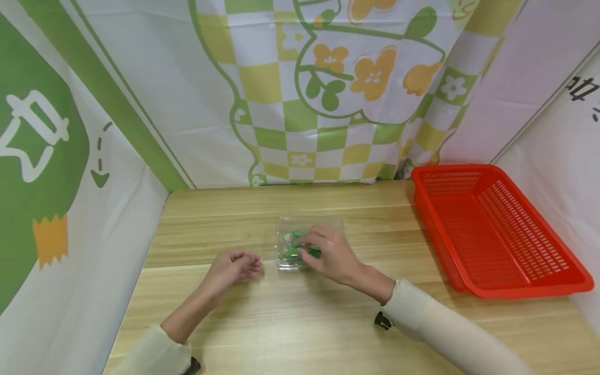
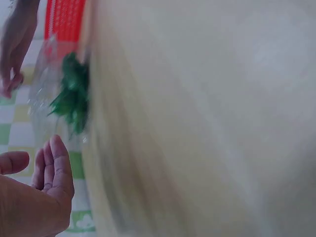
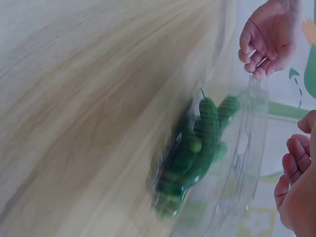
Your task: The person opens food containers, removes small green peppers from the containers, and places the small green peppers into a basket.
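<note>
A clear plastic box (image 1: 287,265) stands near the middle of the table, with several glossy green peppers (image 3: 197,148) inside it, one showing a thin curved stem. My right hand (image 1: 334,256) is over the right part of the box, fingers loosely bent and nothing gripped. Part of the box and its peppers is hidden under that hand in the head view. Left of the box, my left hand (image 1: 232,268) hovers with relaxed fingers and holds nothing. A small gap separates it from the box wall in the head view.
A red plastic basket (image 1: 450,245) with perforated sides stands on the right of the wooden table (image 1: 300,323). Behind the table hangs a green-and-yellow checkered cloth (image 1: 300,140). Printed white panels close off both sides.
</note>
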Demonstrator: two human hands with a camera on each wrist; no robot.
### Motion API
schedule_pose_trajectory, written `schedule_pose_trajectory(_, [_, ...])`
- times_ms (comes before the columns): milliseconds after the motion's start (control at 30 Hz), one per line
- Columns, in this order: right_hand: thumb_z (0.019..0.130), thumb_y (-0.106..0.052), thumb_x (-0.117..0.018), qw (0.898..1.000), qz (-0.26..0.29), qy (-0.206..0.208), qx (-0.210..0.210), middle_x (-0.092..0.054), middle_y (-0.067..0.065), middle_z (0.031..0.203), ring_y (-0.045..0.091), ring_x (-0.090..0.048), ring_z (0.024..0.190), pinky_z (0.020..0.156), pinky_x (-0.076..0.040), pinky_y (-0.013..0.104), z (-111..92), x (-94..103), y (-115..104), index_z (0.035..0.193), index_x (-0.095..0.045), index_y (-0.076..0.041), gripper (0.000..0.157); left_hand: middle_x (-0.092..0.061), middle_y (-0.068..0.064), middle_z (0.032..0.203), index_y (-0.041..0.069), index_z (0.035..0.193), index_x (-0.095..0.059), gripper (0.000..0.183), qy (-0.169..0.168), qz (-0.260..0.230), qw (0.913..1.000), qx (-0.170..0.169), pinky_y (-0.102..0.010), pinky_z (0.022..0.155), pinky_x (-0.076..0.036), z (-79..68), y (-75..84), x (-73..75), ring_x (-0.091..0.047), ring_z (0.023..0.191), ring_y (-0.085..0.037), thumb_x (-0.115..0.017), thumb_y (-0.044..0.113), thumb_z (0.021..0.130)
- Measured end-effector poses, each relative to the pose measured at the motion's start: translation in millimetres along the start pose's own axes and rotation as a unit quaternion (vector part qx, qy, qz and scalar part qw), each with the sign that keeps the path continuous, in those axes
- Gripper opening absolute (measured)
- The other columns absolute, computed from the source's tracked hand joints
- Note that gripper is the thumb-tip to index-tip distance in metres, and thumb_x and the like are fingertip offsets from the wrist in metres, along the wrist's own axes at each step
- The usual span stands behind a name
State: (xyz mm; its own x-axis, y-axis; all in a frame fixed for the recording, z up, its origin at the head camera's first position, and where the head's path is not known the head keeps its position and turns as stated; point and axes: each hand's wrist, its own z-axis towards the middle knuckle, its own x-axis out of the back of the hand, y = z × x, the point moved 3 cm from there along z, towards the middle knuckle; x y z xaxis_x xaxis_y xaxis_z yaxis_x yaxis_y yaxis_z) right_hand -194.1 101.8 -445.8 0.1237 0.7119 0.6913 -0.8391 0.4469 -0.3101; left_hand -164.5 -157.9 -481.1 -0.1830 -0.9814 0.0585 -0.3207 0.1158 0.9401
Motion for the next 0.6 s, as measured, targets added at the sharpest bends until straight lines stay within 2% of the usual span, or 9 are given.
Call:
schedule_pose_trajectory(167, [0.089, -0.001, -0.080, 0.998, 0.024, 0.011, -0.062, -0.072, 0.005, 0.090, 0.018, -0.068, 0.080, 0.071, -0.062, 0.034, -9, 16.7, 9, 0.103, -0.076, 0.000, 0.014, -0.071, -0.017, 0.115, -0.015, 0.130, -0.058, 0.033, 0.031, -0.015, 0.9985, -0.042, -0.035, 0.099, -0.061, 3.0, 19.8, 14.8, -0.073, 0.102, -0.019, -0.051, 0.012, 0.112])
schedule_pose_trajectory(300, [0.096, -0.003, -0.074, 0.991, 0.030, 0.009, -0.129, -0.072, 0.006, 0.092, 0.019, -0.068, 0.084, 0.070, -0.062, 0.042, -18, 29.7, 18, 0.107, -0.077, -0.002, 0.012, -0.070, -0.014, 0.114, -0.016, 0.132, -0.056, 0.033, 0.049, -0.021, 0.9954, -0.079, -0.038, 0.102, -0.059, 7.0, 36.6, 18.6, -0.074, 0.102, -0.014, -0.050, 0.009, 0.111])
schedule_pose_trajectory(400, [0.097, -0.003, -0.073, 0.986, 0.013, 0.019, -0.162, -0.072, 0.005, 0.091, 0.017, -0.066, 0.083, 0.067, -0.059, 0.040, -26, 36.1, 25, 0.106, -0.077, -0.004, 0.010, -0.070, -0.018, 0.117, -0.014, 0.132, -0.058, 0.032, 0.056, -0.008, 0.9938, -0.096, -0.034, 0.100, -0.061, 10.1, 47.8, 15.9, -0.073, 0.102, -0.015, -0.052, 0.009, 0.111])
schedule_pose_trajectory(500, [0.095, -0.001, -0.074, 0.983, -0.002, 0.042, -0.177, -0.071, 0.005, 0.087, 0.018, -0.066, 0.079, 0.063, -0.056, 0.038, -36, 39.7, 31, 0.103, -0.078, -0.003, 0.008, -0.071, -0.019, 0.118, -0.010, 0.130, -0.062, 0.031, 0.055, 0.025, 0.9920, -0.110, -0.030, 0.095, -0.062, 12.4, 57.5, 8.8, -0.073, 0.101, -0.015, -0.056, 0.012, 0.110])
schedule_pose_trajectory(600, [0.093, 0.002, -0.075, 0.979, -0.007, 0.063, -0.193, -0.071, 0.006, 0.085, 0.018, -0.065, 0.077, 0.061, -0.054, 0.038, -46, 42.7, 36, 0.101, -0.078, -0.001, 0.009, -0.072, -0.022, 0.118, -0.008, 0.127, -0.066, 0.028, 0.053, 0.063, 0.9881, -0.130, -0.025, 0.089, -0.062, 13.9, 66.0, -2.1, -0.074, 0.103, -0.023, -0.059, 0.012, 0.109])
